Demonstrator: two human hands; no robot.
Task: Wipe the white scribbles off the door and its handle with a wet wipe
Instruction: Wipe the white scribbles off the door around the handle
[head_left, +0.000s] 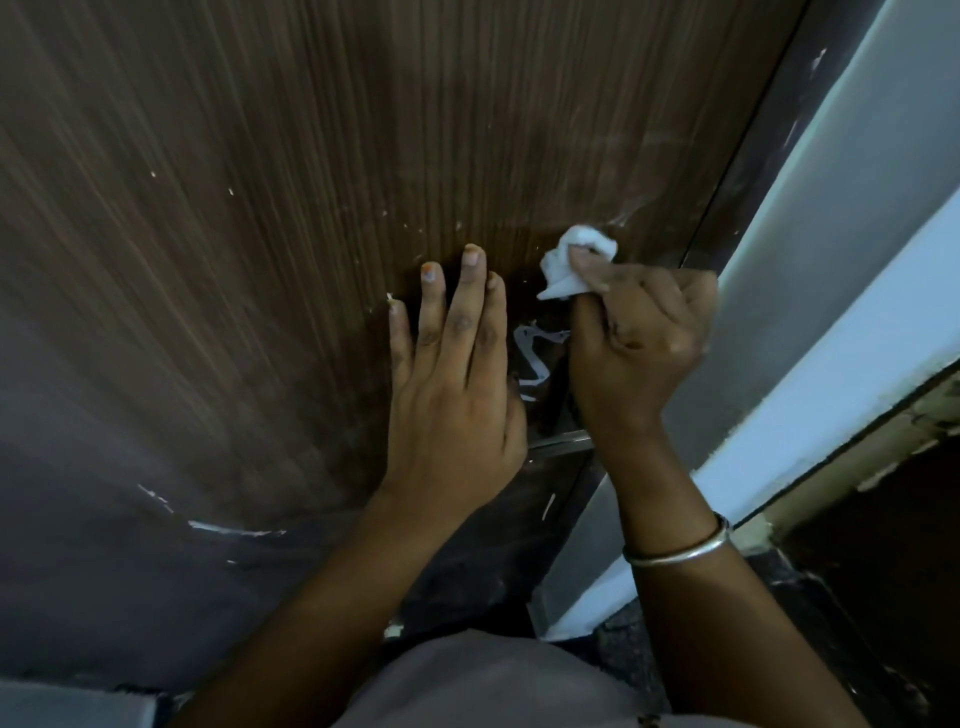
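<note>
1. Pressing flat against the brown wood-grain door (234, 208), the left hand (452, 395) lies with its fingers straight and grasps nothing.
2. I log the right hand (639, 338) as clenched round a crumpled white wet wipe (571, 260). The wad sticks out above the knuckles and touches the door near its right edge.
3. White scribbles (530, 358) sit on a dark patch between the two hands, just below the wipe.
4. Further white streaks (234, 529) mark the door's lower left.
5. Handle: I cannot make it out for certain. A metal strip (561, 441) shows under the scribbles.
6. Silver bangle (680, 551) on the right wrist. Pale wall (831, 208) stands right of the door.
</note>
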